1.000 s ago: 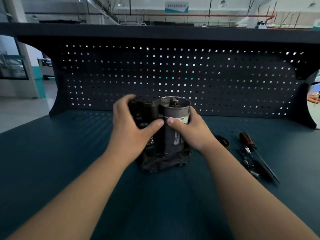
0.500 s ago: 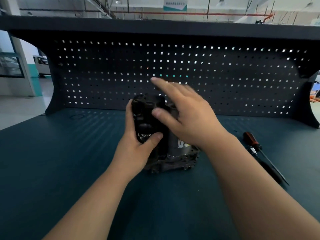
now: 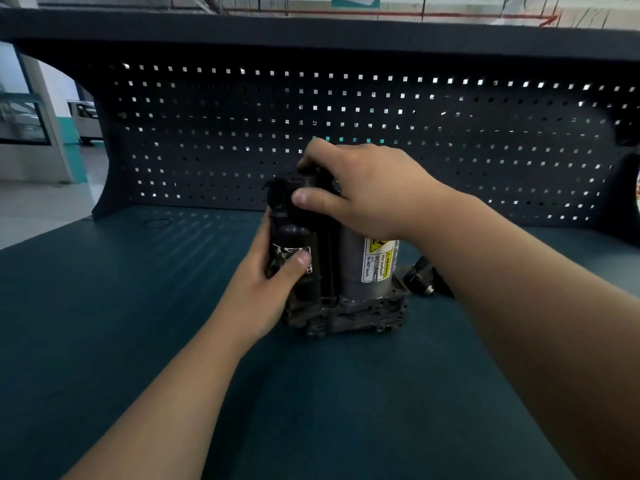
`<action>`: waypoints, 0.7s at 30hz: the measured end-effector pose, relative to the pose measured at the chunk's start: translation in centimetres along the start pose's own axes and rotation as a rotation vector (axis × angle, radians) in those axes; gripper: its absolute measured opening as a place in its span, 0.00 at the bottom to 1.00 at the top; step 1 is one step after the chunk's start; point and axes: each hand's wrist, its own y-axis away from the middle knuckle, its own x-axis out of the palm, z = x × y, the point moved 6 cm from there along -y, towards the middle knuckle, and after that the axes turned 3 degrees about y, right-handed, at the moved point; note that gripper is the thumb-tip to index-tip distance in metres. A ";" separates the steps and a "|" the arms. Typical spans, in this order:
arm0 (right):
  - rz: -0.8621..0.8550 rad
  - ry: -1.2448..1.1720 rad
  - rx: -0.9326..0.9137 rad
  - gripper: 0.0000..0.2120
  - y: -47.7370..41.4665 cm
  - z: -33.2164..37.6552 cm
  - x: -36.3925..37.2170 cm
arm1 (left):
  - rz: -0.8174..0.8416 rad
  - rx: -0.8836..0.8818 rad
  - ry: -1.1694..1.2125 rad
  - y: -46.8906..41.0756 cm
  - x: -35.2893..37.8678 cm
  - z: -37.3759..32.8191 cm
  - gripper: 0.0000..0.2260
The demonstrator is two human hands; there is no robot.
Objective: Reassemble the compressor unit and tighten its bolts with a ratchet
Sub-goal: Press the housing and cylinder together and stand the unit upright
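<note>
The compressor unit (image 3: 349, 299) stands upright on the dark green bench, mid-frame. It has a black housing on the left, a grey cylinder with a yellow warning label (image 3: 377, 261) on the right, and a dirty metal base. My left hand (image 3: 263, 289) grips the black housing low on its left side, thumb across the front. My right hand (image 3: 363, 188) lies over the top of the unit, fingers curled round the upper black part and thumb on its front. The cylinder's top is hidden under that hand.
A small black part (image 3: 420, 280) lies just right of the compressor, partly behind my right forearm. A dark pegboard (image 3: 450, 150) closes off the back of the bench. Its left side panel (image 3: 110, 188) stands at the rear left.
My right hand left the cylinder's side, rose, then came down over the top of the unit. My left hand slid lower on the black housing. The tools at right are now hidden.
</note>
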 end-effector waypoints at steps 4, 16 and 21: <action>-0.009 -0.136 0.057 0.19 0.8 -0.8 0.0 | 0.007 -0.036 0.051 0.7 -1.0 0.5 0.24; -0.045 -0.183 0.100 0.19 1.4 -0.9 0.0 | -0.150 0.091 -0.407 2.4 -2.7 -2.2 0.07; -0.054 -0.198 0.104 0.19 1.6 -0.9 -0.2 | -0.110 0.097 -0.422 2.6 -2.3 -2.8 0.05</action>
